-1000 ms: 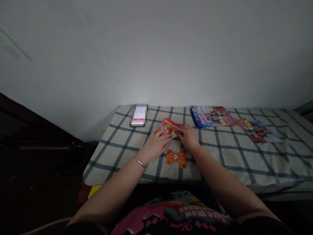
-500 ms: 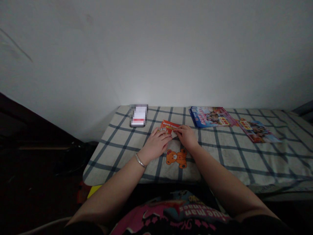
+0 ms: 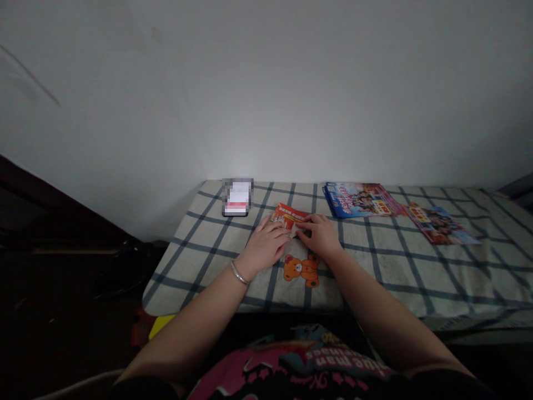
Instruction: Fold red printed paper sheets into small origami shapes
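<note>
Red paper leaflet (image 3: 286, 215) now sit lower and flatter than one second ago, less tilted, on checked bed cover (image 3: 195, 266). Left hand (image 3: 265, 246) and right hand (image 3: 318, 235) close together, not clamped hard, fingers resting on leaflet's near edge; cannot tell if they pinch paper. Leaflet lie between hands and far side of cover, above printed teddy bear (image 3: 301, 270). Pixelated phone (image 3: 237, 198) on left; blue brochure (image 3: 358, 200) and colourful flyer (image 3: 439, 225) on right.
</note>
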The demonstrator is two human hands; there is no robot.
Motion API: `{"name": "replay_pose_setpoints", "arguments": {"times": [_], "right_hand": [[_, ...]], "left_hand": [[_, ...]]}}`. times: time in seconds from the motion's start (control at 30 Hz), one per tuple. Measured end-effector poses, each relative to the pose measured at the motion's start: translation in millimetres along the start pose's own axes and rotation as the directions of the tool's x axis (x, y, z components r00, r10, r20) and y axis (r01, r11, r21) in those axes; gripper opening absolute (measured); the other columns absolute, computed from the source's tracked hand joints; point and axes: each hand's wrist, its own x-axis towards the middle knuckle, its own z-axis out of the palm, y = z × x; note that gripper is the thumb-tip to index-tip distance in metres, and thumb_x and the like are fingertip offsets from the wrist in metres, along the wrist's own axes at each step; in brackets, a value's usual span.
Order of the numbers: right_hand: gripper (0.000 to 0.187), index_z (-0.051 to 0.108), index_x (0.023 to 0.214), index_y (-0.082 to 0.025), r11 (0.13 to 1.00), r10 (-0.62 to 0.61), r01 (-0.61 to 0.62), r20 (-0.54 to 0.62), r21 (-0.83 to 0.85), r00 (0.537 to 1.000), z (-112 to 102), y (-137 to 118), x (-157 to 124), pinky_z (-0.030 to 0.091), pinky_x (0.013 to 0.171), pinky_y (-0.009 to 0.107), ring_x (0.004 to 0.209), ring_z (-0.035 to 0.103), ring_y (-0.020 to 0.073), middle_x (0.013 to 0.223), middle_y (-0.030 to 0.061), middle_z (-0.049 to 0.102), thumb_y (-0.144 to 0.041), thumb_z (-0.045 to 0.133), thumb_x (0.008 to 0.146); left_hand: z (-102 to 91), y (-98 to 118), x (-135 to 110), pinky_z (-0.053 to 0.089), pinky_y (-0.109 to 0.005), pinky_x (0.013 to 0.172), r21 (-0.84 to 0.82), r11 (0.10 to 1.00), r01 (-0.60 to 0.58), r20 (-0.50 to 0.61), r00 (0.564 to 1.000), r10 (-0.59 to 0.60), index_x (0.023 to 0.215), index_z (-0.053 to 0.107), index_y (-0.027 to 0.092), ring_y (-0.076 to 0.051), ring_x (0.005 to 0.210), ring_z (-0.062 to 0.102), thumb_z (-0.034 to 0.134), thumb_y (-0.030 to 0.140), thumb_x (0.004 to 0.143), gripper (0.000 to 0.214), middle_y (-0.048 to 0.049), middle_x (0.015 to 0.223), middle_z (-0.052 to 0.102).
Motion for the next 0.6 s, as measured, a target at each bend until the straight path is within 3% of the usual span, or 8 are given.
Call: {"name": "replay_pose_setpoints", "arguments": {"times": [0.3,0.6], "right_hand": [[0.026,0.072,0.110,-0.031,1.000,-0.012,0.012,0.012,-0.023,1.000,-2.1,1.6,-2.2,0.042,0.093,0.040,0.105,0.053,0.0240,0.111,0.0047,0.064,-0.037,0.062,0.087],[0.026,0.070,0.114,-0.034,0.994,-0.031,0.030,0.000,-0.102,1.000,0.4,1.5,-0.6,0.041,0.097,0.042,0.112,0.051,0.0250,0.127,0.0028,0.060,-0.037,0.060,0.090]], "left_hand": [[-6.5,1.9,-0.4,0.021,-0.049,0.118,-0.033,0.999,0.039,0.012,0.999,-0.038,0.098,0.067,0.023,-0.019,0.117,0.054,0.054,0.019,0.089,0.017,0.0004,0.118,0.067],[-4.9,1.0,-0.4,0.021,-0.049,0.117,-0.008,0.999,0.048,0.047,0.998,-0.048,0.117,0.060,0.022,-0.021,0.121,0.050,0.054,0.019,0.088,0.030,-0.0032,0.121,0.064]]}}
